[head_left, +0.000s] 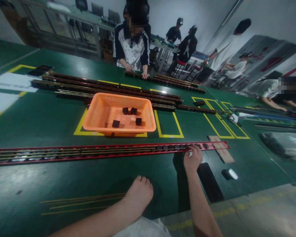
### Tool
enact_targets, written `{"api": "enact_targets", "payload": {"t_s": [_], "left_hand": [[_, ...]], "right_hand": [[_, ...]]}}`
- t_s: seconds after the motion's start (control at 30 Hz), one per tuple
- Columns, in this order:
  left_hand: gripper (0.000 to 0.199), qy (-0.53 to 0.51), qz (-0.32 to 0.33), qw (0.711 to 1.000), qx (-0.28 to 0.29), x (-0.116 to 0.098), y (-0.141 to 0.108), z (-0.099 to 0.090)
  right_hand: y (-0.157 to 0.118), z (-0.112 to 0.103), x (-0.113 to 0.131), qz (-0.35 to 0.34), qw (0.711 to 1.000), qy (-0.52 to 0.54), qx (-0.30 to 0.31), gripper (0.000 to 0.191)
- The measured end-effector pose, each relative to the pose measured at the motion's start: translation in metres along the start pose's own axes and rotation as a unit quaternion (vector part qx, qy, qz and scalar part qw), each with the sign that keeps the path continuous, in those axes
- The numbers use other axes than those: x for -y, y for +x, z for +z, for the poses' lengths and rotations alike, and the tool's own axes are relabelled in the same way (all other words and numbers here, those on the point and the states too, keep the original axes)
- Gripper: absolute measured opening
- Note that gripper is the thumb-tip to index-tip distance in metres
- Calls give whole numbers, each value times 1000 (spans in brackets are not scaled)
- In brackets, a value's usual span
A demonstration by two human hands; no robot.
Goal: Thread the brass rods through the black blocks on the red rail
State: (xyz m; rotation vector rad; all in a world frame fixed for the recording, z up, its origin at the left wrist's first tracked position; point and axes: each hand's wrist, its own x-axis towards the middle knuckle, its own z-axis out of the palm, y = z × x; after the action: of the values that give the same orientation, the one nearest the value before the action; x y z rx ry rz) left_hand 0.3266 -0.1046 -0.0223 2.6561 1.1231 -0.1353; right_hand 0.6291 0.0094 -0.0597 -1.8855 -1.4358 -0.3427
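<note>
A long red channel (128, 155) lies across the table, holding thin brass-coloured rods and a row of small black pieces (177, 147) toward its right end. My right hand (193, 159) reaches over that end, its fingertips closed on one of the black pieces in the channel; the fingers partly cover it. Curled into a loose fist, my left hand (141, 192) is low over the table in front of me, and nothing shows in it. Several loose brass-coloured rods (88, 200) lie beside my left forearm.
Beyond the channel, an orange basket (119, 129) holds several black blocks (116, 124). Long dark strips (108, 88) lie behind it. A wooden board (223, 151) sits under the channel's right end, near a black phone-like slab (210, 182) and a white object (233, 174). A co-worker (133, 42) works opposite.
</note>
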Motion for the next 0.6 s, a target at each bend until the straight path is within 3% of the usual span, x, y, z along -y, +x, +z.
{"api": "enact_targets", "payload": {"t_s": [0.3,0.6], "left_hand": [[15,-3,-20,999,-29,-12,-4,5],[17,-1,-22,1000,11,-19,-7,-4]], "right_hand": [[1,-2,4,9,1000,5,-8,26],[1,-1,4,13,1000,3,0,27]]}}
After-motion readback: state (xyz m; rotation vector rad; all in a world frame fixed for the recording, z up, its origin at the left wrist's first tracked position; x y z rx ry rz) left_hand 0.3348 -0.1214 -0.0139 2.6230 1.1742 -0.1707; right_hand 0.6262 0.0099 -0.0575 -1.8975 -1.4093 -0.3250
